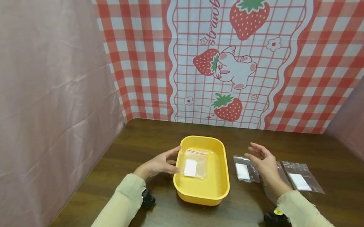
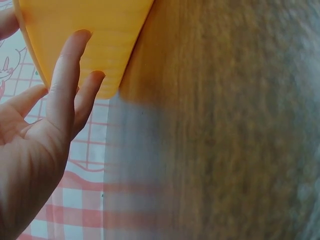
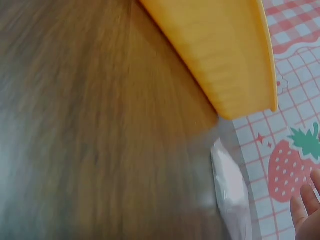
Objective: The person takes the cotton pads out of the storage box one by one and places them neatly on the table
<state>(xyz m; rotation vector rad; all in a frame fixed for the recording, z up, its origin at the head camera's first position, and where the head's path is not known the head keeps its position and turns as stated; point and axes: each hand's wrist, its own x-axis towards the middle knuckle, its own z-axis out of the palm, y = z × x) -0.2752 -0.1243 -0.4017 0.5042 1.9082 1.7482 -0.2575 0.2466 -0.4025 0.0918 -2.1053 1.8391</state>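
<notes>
A yellow plastic tray [image 1: 201, 198] stands in the middle of the table in the head view. Inside it, toward the left wall, lies a clear zip bag [image 1: 200, 163] with a white card-like piece [image 1: 190, 168] in it. My left hand [image 1: 158, 164] touches the tray's left side, its fingers extended along the outer wall and rim. The left wrist view has these fingers [image 2: 64, 82] fairly straight against the tray. To the right, my right hand [image 1: 266, 166] hovers with nothing in it, near a zip bag [image 1: 243, 171] that holds a white piece.
Two more clear zip bags lie farther right; the right arm partly covers the nearer bag [image 1: 283, 172], and the outer bag [image 1: 300, 181] holds a white piece. Behind the wooden table [image 1: 134, 142] hangs a strawberry-print cloth [image 1: 220, 74]. A pinkish curtain [image 1: 47, 99] borders the left.
</notes>
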